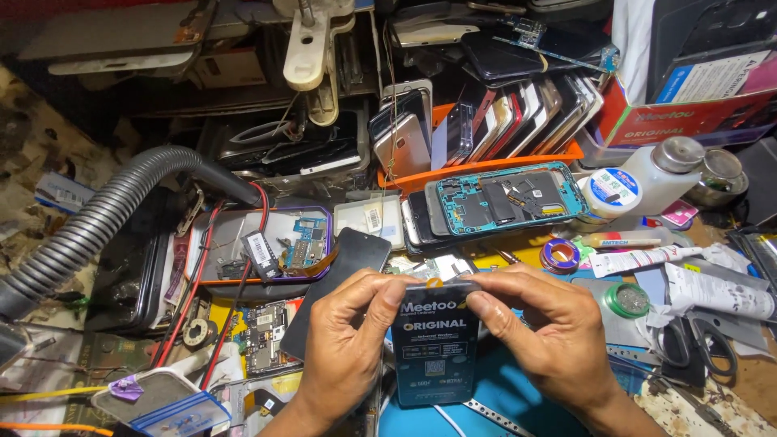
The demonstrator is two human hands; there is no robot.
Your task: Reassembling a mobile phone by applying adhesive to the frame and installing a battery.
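Where the bench edge lies nearest, a clear plastic box with a blue lid [166, 405] sits at the near left, and a blue work mat [518, 392] shows under the hands. Scissors [696, 344] lie at the near right beside a white tube [639, 259]. Left of centre, a grey ribbed hose [97, 218] crosses the bench above an opened phone shell with a purple rim [259, 247]. A black phone screen [336, 283] lies tilted just behind the left hand, partly hidden by it.

Held upright at centre is a dark blue flat packet [435, 348] with white and orange print, its lower end near the mat. Both hands work at its top edge.

Left hand [348, 340]: fingers curled, thumb and fingertips pinching the packet's upper left corner. Right hand [542, 324]: likewise pinching the upper right corner, fingers bent over the edge.

Farther back lies a teal phone frame [510, 198], then an orange tray [486, 166] packed with upright phones, with a white bottle [660, 174] at the far right.
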